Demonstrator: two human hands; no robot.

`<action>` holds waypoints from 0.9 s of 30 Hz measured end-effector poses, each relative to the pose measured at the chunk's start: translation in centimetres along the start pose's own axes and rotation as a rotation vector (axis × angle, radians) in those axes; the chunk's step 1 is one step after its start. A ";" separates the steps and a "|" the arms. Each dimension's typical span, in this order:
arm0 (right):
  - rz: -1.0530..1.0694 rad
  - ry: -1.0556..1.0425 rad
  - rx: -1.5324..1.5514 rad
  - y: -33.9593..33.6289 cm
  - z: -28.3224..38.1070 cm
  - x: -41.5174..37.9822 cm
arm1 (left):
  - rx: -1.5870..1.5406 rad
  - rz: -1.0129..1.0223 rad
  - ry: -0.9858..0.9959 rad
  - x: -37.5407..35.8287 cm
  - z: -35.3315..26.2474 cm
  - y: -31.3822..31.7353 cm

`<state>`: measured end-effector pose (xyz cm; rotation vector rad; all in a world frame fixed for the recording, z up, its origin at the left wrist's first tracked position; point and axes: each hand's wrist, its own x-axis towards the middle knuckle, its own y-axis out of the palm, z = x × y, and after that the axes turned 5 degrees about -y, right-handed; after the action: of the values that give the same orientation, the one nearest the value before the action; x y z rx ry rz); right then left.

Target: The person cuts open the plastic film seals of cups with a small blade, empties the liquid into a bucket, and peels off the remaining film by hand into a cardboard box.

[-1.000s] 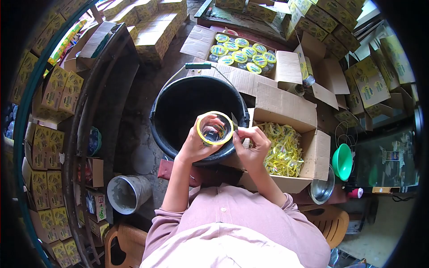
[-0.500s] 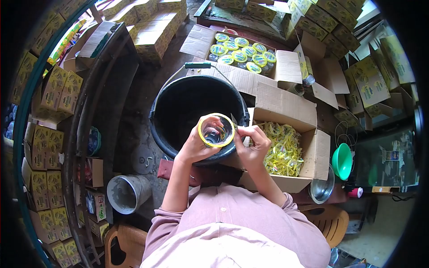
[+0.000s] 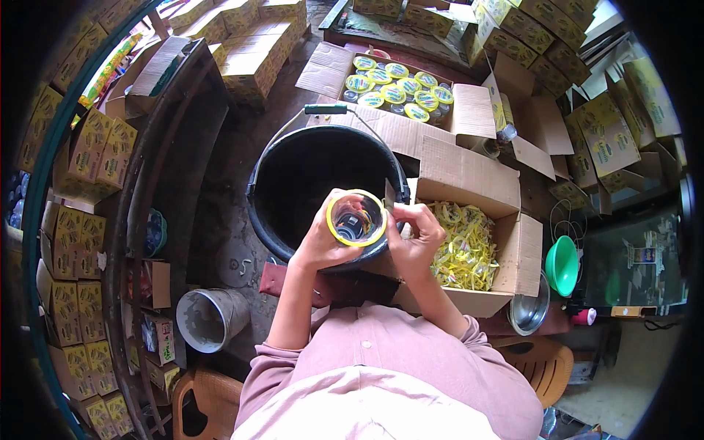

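Observation:
My left hand [image 3: 318, 238] is wrapped round a clear plastic cup [image 3: 355, 220] with a yellow rim, its open mouth turned up toward me. Close against the cup's right side, my right hand [image 3: 416, 233] pinches a small knife [image 3: 389, 193], its blade pointing up beside the rim. Both hands are over the near part of a large black bucket [image 3: 293, 158] with a green-gripped wire handle. Right of the bucket, a cardboard box [image 3: 469, 163] holds a heap of yellow and clear plastic strips [image 3: 463, 246].
Behind, an open carton [image 3: 471, 110] holds several yellow-lidded cups [image 3: 393, 92]. A grey bucket [image 3: 213, 319] stands at the left, and a green bowl [image 3: 561, 265] at the right. Stacked yellow printed boxes [image 3: 92, 154] line the left shelf. Orange chairs [image 3: 207, 403] flank me.
The knife blade has turned more upright and shows broader beside the cup's rim. The cup has shifted very slightly; both hands keep their holds.

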<state>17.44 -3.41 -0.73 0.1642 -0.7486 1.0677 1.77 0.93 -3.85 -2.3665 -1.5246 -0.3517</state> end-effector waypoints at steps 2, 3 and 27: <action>-0.062 0.061 0.008 -0.1 -0.2 0.1 | -0.062 -0.056 -0.027 -0.2 0.1 0.1; -0.093 0.092 0.010 -0.2 -0.4 0.1 | -0.093 -0.084 -0.041 -0.2 0.2 0.3; -0.013 -0.070 0.050 0.7 0.3 -0.6 | -0.156 -0.077 0.020 -0.1 0.9 0.8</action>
<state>16.58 -3.67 -1.06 0.2502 -0.7834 1.0734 2.50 0.92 -4.85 -2.4167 -1.6371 -0.5286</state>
